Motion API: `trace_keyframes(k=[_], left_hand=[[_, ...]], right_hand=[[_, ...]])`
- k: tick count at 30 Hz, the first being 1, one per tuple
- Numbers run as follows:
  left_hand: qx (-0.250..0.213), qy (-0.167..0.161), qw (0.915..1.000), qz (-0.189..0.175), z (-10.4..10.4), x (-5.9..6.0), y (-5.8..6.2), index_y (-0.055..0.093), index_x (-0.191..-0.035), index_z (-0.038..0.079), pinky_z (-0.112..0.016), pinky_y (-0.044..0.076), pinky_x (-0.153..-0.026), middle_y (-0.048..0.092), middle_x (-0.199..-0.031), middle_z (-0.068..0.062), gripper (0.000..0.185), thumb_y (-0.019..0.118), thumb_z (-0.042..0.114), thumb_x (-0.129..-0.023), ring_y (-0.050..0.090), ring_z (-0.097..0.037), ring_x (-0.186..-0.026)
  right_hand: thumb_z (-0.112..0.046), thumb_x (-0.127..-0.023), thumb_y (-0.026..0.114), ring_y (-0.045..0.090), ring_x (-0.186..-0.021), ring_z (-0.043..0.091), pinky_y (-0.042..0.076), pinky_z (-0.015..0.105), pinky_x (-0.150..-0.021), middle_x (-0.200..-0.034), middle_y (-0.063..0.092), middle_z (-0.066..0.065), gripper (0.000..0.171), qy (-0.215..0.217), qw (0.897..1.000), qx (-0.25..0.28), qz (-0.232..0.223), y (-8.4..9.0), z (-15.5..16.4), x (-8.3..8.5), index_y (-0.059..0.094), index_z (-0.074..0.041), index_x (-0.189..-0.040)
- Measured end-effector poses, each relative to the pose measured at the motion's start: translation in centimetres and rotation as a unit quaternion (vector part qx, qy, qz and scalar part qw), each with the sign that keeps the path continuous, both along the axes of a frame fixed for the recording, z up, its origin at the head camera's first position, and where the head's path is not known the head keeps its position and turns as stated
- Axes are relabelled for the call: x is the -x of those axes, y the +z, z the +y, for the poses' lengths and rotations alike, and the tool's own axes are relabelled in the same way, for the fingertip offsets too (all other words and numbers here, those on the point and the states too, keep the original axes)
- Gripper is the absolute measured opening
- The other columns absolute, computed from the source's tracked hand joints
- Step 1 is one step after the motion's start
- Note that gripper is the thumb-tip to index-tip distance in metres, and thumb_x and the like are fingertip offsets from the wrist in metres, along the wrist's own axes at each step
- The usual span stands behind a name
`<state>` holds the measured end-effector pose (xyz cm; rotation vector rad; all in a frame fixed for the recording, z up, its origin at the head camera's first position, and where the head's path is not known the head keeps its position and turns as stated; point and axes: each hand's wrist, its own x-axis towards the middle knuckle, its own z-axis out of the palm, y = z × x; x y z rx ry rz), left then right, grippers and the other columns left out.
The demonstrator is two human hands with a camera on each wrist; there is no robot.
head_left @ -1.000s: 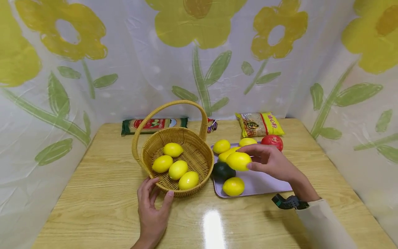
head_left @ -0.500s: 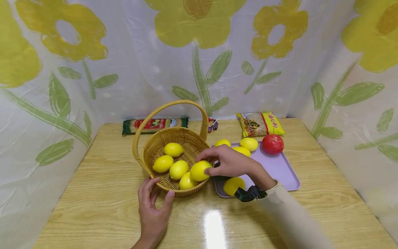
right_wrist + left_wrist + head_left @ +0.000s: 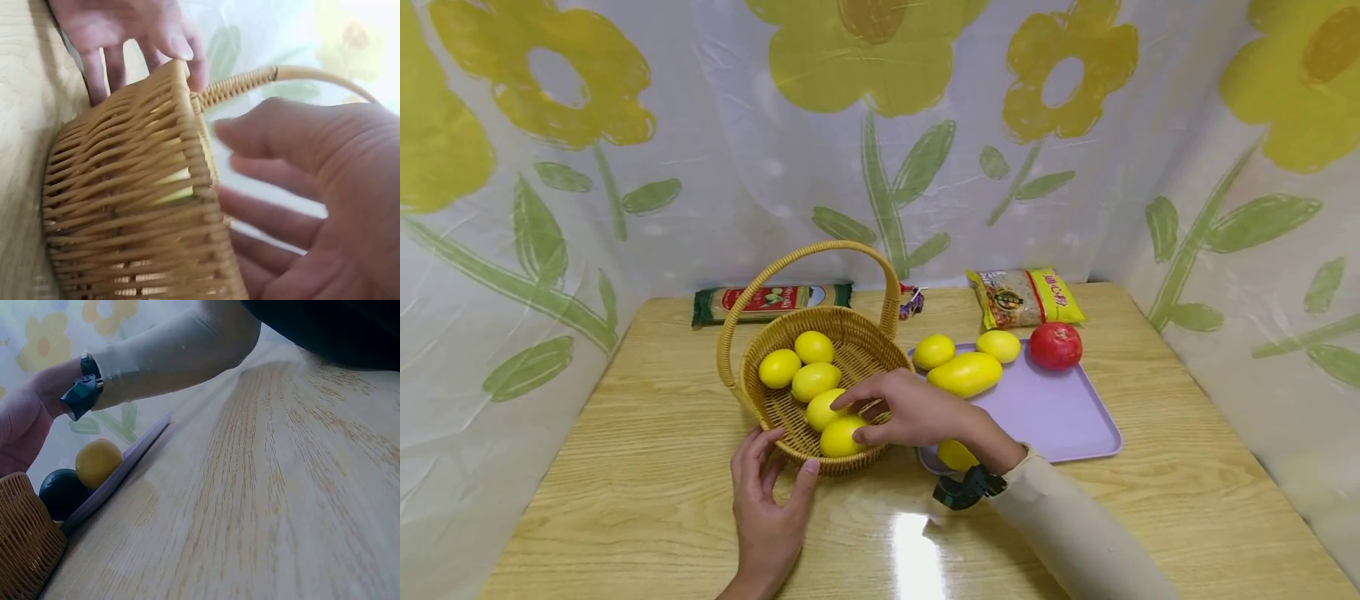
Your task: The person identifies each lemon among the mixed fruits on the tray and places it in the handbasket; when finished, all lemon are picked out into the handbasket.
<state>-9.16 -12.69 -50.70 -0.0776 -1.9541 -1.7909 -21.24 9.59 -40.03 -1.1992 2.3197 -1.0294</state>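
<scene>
A wicker basket (image 3: 868,354) with a hoop handle stands mid-table and holds several lemons (image 3: 814,380). My left hand (image 3: 790,454) rests against its near wall, fingers spread; the right wrist view shows those fingers (image 3: 106,69) at the rim of the basket (image 3: 137,212). My right hand (image 3: 850,421) reaches over the basket's front right edge, its loosely spread fingers touching the nearest lemon (image 3: 838,437), which lies inside. To the right is a purple tray (image 3: 1060,417) with two lemons (image 3: 933,352), a long yellow fruit (image 3: 964,373), a red fruit (image 3: 1056,346) and a front lemon (image 3: 957,455).
A dark green fruit (image 3: 62,492) lies beside a lemon (image 3: 99,462) at the tray's near left corner, hidden behind my right wrist in the head view. A noodle packet (image 3: 772,300), a sweet wrapper (image 3: 912,302) and a grain bag (image 3: 1025,297) lie along the back edge. Flowered curtains enclose the table.
My right hand carried a lemon left from above the tray into the basket, where it now lies. The lemons inside shifted back. My left hand has stayed at the basket.
</scene>
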Motion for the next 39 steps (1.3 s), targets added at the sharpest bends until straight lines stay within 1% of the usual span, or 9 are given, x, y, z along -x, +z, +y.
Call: trace_keyframes(k=[3, 8, 12, 16, 19, 23, 29, 33, 39], left_hand=[[0.001, -0.002, 1.0, -0.008, 0.0, 0.0, -0.1, 0.051, -0.15, -0.005, -0.013, 0.044, -0.12, 0.033, -0.161, -0.014, 0.058, 0.076, -0.006, -0.098, 0.049, -0.03, -0.145], [-0.002, -0.006, 0.9999, -0.012, 0.0, 0.0, -0.3, 0.051, -0.151, -0.006, -0.014, 0.044, -0.12, 0.032, -0.162, -0.016, 0.059, 0.077, -0.005, -0.098, 0.048, -0.029, -0.146], [-0.005, -0.008, 0.9999, -0.012, 0.1, 0.1, -0.2, 0.051, -0.151, -0.005, -0.014, 0.044, -0.12, 0.033, -0.162, -0.015, 0.058, 0.076, -0.005, -0.098, 0.049, -0.03, -0.146], [-0.003, -0.007, 0.9999, -0.011, 0.1, 0.0, -0.2, 0.05, -0.15, -0.006, -0.013, 0.044, -0.12, 0.032, -0.162, -0.014, 0.058, 0.076, -0.005, -0.098, 0.048, -0.031, -0.146], [-0.002, -0.005, 0.9999, -0.01, 0.0, 0.0, -0.2, 0.05, -0.15, -0.007, -0.012, 0.044, -0.12, 0.032, -0.162, -0.014, 0.058, 0.077, -0.006, -0.098, 0.048, -0.032, -0.146], [0.0, -0.001, 1.0, -0.008, -0.1, 0.0, -0.2, 0.05, -0.15, -0.007, -0.011, 0.043, -0.119, 0.032, -0.161, -0.016, 0.058, 0.076, -0.006, -0.098, 0.048, -0.032, -0.146], [0.005, 0.002, 1.0, -0.002, -0.1, 0.1, -0.2, 0.05, -0.149, -0.009, -0.011, 0.044, -0.119, 0.033, -0.16, -0.019, 0.057, 0.076, -0.007, -0.097, 0.05, -0.031, -0.144], [0.005, 0.003, 1.0, -0.002, -0.1, 0.0, -0.2, 0.05, -0.148, -0.009, -0.011, 0.044, -0.119, 0.033, -0.16, -0.019, 0.057, 0.076, -0.007, -0.097, 0.05, -0.031, -0.144], [0.003, 0.002, 1.0, -0.004, -0.1, 0.1, -0.3, 0.05, -0.149, -0.009, -0.012, 0.044, -0.119, 0.032, -0.161, -0.02, 0.057, 0.076, -0.006, -0.098, 0.049, -0.031, -0.145]], right_hand=[[-0.013, -0.101, 0.079, 0.071, -0.131, 0.031, 0.061, 0.046, -0.112, -0.144, 0.073, 0.014, 0.044, -0.012, 0.997, 0.07, -0.041, -0.7, 1.2, -0.1, 0.071, -0.005, -0.144], [-0.01, -0.103, 0.078, 0.068, -0.136, 0.038, 0.056, 0.062, -0.113, -0.144, 0.073, 0.016, 0.041, -0.037, 0.975, 0.182, -0.125, -1.8, 5.6, -0.7, 0.071, -0.002, -0.142], [-0.003, -0.104, 0.074, 0.07, -0.132, 0.038, 0.057, 0.054, -0.113, -0.142, 0.074, 0.017, 0.038, -0.07, 0.957, 0.238, -0.151, -3.2, 10.4, -1.6, 0.071, 0.001, -0.141], [0.009, -0.103, 0.066, 0.072, -0.13, 0.036, 0.059, 0.043, -0.112, -0.141, 0.074, 0.017, 0.038, -0.097, 0.946, 0.267, -0.156, -4.6, 14.7, -2.6, 0.067, 0.009, -0.141], [0.015, -0.103, 0.061, 0.072, -0.132, 0.03, 0.059, 0.039, -0.113, -0.142, 0.074, 0.013, 0.041, -0.112, 0.945, 0.265, -0.154, -5.5, 16.9, -3.3, 0.064, 0.01, -0.143], [0.016, -0.102, 0.06, 0.07, -0.134, 0.022, 0.057, 0.036, -0.116, -0.146, 0.072, 0.013, 0.044, -0.117, 0.947, 0.255, -0.159, -6.3, 18.1, -3.8, 0.063, 0.009, -0.145], [0.011, -0.1, 0.069, 0.066, -0.14, 0.017, 0.052, 0.029, -0.12, -0.148, 0.069, 0.019, 0.046, -0.107, 0.956, 0.225, -0.157, -7.5, 17.7, -3.8, 0.067, 0.003, -0.145], [0.004, -0.098, 0.076, 0.065, -0.138, 0.014, 0.054, 0.026, -0.118, -0.147, 0.07, 0.018, 0.047, -0.108, 0.963, 0.201, -0.142, -8.2, 17.1, -3.7, 0.069, -0.002, -0.145], [0.0, -0.097, 0.081, 0.069, -0.131, 0.015, 0.057, 0.026, -0.113, -0.144, 0.07, 0.018, 0.045, -0.13, 0.968, 0.18, -0.117, -8.5, 16.5, -3.9, 0.071, -0.005, -0.141]])
